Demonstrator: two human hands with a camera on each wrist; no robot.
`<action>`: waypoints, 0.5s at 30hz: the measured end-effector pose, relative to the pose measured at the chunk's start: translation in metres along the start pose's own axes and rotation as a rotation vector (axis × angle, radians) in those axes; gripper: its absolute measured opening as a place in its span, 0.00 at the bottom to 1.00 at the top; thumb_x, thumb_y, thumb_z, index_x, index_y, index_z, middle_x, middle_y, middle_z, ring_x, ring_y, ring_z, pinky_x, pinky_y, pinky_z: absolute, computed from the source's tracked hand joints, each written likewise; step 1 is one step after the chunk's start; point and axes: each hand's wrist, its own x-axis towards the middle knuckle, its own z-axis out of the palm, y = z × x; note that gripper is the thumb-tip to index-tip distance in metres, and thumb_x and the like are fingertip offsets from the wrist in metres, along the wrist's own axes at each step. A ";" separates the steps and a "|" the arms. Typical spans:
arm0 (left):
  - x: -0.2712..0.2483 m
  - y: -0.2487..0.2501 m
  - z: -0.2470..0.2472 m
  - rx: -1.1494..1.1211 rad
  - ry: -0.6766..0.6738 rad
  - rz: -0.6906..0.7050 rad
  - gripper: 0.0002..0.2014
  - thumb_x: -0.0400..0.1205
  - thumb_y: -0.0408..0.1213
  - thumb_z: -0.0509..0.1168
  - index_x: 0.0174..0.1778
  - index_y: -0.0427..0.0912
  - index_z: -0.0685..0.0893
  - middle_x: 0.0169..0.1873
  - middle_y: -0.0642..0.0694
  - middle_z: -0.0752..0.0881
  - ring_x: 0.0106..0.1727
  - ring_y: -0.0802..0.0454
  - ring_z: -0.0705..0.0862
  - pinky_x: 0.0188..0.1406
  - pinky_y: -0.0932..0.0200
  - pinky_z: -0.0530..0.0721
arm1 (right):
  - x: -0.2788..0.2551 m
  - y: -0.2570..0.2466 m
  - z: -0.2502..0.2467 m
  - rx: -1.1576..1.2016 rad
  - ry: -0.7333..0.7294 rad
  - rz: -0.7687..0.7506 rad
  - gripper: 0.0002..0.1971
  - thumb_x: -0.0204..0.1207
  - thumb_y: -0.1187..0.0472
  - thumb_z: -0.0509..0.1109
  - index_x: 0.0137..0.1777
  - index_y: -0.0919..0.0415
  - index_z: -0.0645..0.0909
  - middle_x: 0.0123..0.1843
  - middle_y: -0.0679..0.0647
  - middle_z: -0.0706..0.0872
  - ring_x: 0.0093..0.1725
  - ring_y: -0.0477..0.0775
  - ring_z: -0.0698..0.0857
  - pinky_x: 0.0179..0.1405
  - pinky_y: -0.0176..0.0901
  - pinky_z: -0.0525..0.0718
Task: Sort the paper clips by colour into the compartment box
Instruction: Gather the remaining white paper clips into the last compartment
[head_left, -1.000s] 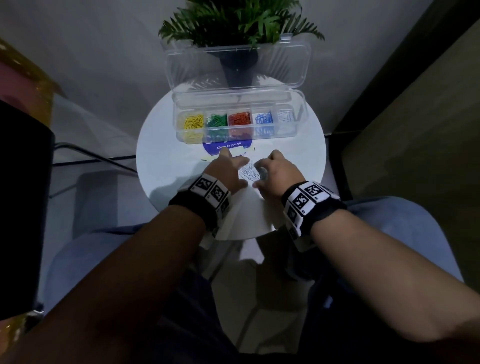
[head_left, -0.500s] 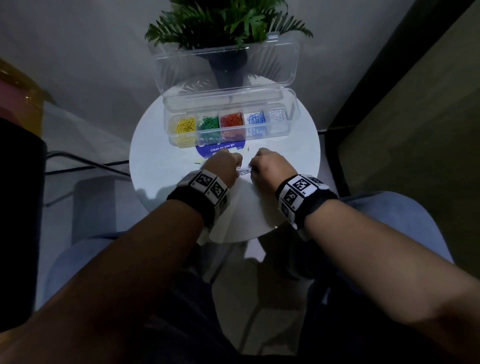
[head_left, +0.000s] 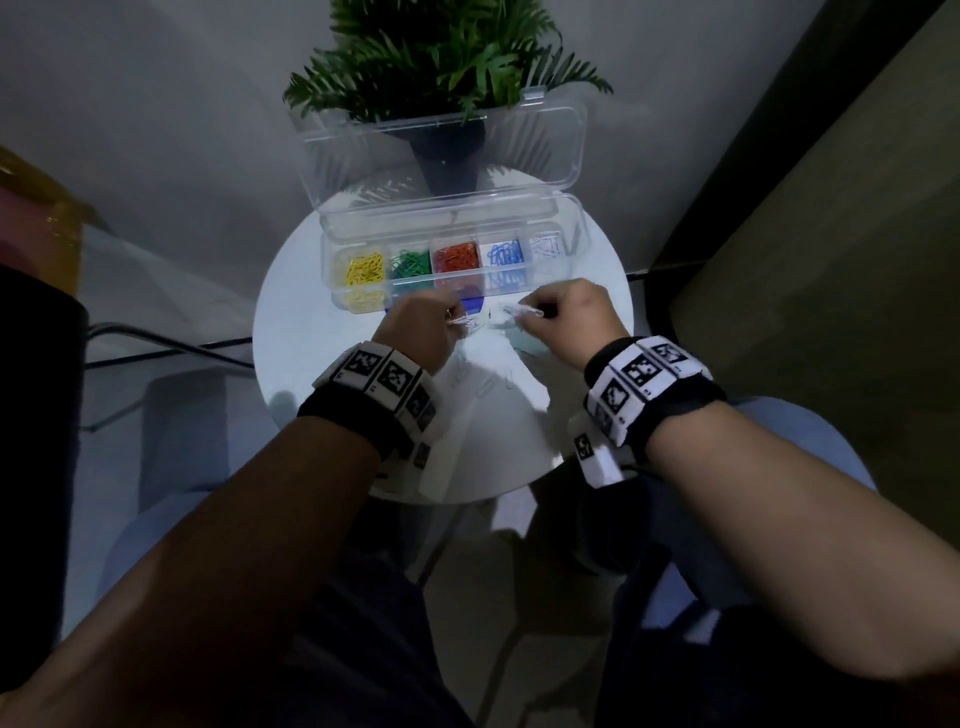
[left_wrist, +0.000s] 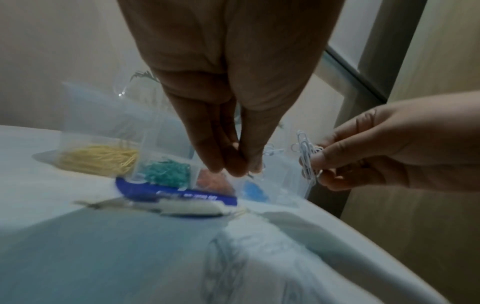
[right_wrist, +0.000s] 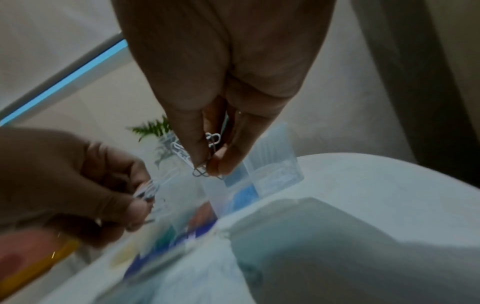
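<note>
The clear compartment box (head_left: 579, 244) stands open at the back of the round white table (head_left: 311, 332), holding yellow (head_left: 365, 270), green (head_left: 412, 262), red (head_left: 456, 257), blue (head_left: 505, 254) and white clips (head_left: 548, 247) in separate compartments. My left hand (head_left: 454, 318) hovers in front of the red compartment and pinches a small bunch of white clips (right_wrist: 146, 191). My right hand (head_left: 540, 312) hovers in front of the blue compartment and pinches several white clips (left_wrist: 306, 160), also seen as white clips (right_wrist: 207, 164) from the right wrist. A few loose white clips (head_left: 488, 387) lie on the table between my wrists.
A potted fern (head_left: 441, 67) stands right behind the upright box lid (head_left: 550, 150). A blue sticker (left_wrist: 179, 193) lies on the table under the box front. A glass surface (head_left: 156, 291) lies to the left, and a dark wall panel (head_left: 769, 130) rises at right.
Both hands have risen from the pile on the table, each pinching white clips, and have moved apart and forward to the front of the box.
</note>
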 end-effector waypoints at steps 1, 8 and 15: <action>0.002 0.004 -0.004 -0.064 0.017 -0.015 0.05 0.76 0.30 0.70 0.45 0.32 0.85 0.38 0.39 0.85 0.42 0.46 0.81 0.41 0.62 0.73 | 0.005 -0.002 -0.006 0.056 0.041 0.006 0.08 0.73 0.61 0.72 0.49 0.63 0.88 0.43 0.55 0.89 0.44 0.49 0.83 0.38 0.24 0.75; 0.038 0.039 -0.017 -0.290 -0.052 -0.111 0.09 0.73 0.31 0.73 0.33 0.44 0.80 0.20 0.53 0.76 0.26 0.54 0.82 0.33 0.64 0.86 | 0.046 -0.013 -0.044 0.161 0.201 0.036 0.07 0.70 0.65 0.74 0.46 0.69 0.87 0.41 0.65 0.89 0.37 0.52 0.83 0.49 0.47 0.84; 0.077 0.063 -0.018 -0.289 -0.034 -0.191 0.09 0.73 0.33 0.73 0.30 0.45 0.81 0.28 0.43 0.86 0.32 0.47 0.86 0.44 0.51 0.89 | 0.069 -0.011 -0.048 0.043 0.125 0.133 0.10 0.67 0.63 0.77 0.48 0.65 0.88 0.48 0.61 0.90 0.49 0.54 0.88 0.57 0.45 0.85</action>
